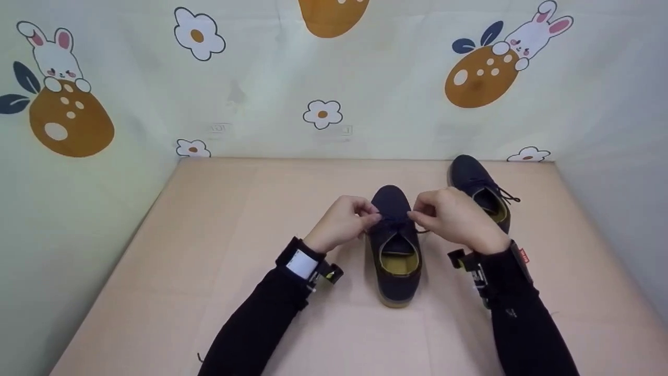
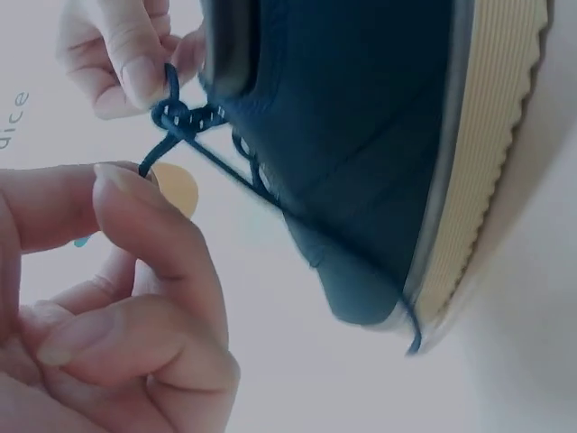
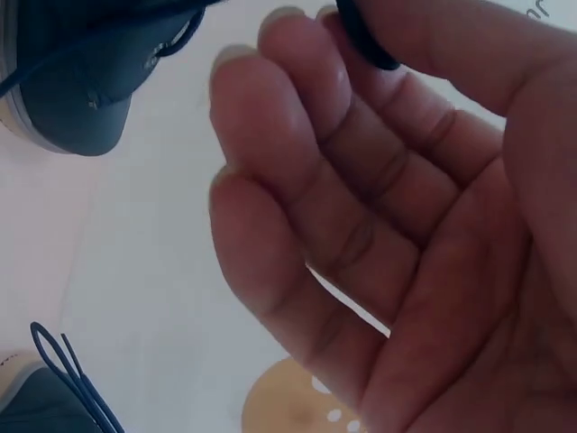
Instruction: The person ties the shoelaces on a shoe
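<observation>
A dark navy lace-up shoe [image 1: 399,287] with a yellowish insole lies sole down, toe pointing away from me. At its left side my left hand [image 1: 344,222] pinches one part of the shoelace [image 2: 212,155] between thumb and forefinger. My right hand [image 1: 459,216], on the other side, pinches another part of the lace; its dark end [image 3: 365,36] shows at the thumb in the right wrist view. Between the two hands the lace makes a knot [image 2: 176,117] over the tongue. One strand hangs across the shoe's side toward the sole.
A matching shoe [image 1: 464,169] stands at the back right, partly behind my right hand, its lace tied in a bow [image 1: 507,196]. The pale tabletop [image 1: 235,224] meets a patterned curtain [image 1: 261,78] with rabbits and flowers at the back.
</observation>
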Motion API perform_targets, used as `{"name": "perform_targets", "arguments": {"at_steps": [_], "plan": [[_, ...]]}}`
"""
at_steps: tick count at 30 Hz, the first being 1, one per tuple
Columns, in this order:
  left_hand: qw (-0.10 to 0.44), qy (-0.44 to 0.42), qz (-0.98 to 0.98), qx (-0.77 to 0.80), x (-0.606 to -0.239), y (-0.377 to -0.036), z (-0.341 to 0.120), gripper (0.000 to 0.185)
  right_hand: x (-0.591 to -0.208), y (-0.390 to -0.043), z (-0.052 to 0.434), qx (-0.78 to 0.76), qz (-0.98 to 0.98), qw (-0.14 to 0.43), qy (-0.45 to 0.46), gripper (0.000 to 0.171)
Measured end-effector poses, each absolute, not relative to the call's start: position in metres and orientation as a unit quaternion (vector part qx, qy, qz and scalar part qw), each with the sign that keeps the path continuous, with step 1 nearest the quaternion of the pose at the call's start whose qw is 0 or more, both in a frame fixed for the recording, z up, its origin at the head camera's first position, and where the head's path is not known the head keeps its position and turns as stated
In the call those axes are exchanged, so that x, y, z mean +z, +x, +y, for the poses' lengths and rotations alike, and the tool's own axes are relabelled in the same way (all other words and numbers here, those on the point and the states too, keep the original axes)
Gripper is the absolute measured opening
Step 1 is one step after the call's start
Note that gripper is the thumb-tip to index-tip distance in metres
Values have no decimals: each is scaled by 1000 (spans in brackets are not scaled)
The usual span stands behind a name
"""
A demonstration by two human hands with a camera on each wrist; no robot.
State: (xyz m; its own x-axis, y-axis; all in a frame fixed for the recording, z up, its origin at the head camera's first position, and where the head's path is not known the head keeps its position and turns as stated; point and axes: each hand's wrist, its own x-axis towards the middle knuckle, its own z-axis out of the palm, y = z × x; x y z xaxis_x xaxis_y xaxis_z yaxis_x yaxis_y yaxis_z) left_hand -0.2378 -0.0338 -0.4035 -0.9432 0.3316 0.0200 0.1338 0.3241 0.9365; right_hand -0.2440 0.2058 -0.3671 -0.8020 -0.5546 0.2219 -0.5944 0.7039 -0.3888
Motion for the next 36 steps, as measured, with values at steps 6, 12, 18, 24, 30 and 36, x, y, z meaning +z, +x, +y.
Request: {"name": "perform_targets", "arguments": {"at_steps": [6, 12, 18, 24, 30, 36], "plan": [[62, 149, 844, 511, -400, -242, -46, 8, -364, -245, 213, 231, -932, 45, 276, 17], [96, 146, 862, 475, -399, -246, -59, 6, -368, -248, 220, 207, -946, -25, 248, 19], [149, 187, 853, 463, -398, -245, -59, 16, -370, -250, 219, 229, -942, -30, 242, 18], [96, 201, 862, 456, -402, -244, -50, 37, -379, -242, 219, 294, -926, -25, 237, 17], [4, 201, 907, 370, -408, -240, -46, 33, -396, -235, 226, 337, -911, 20, 237, 22], [-13, 178, 944, 276, -407, -234, -42, 33, -411, -232, 232, 372, -904, 68, 199, 24]]}}
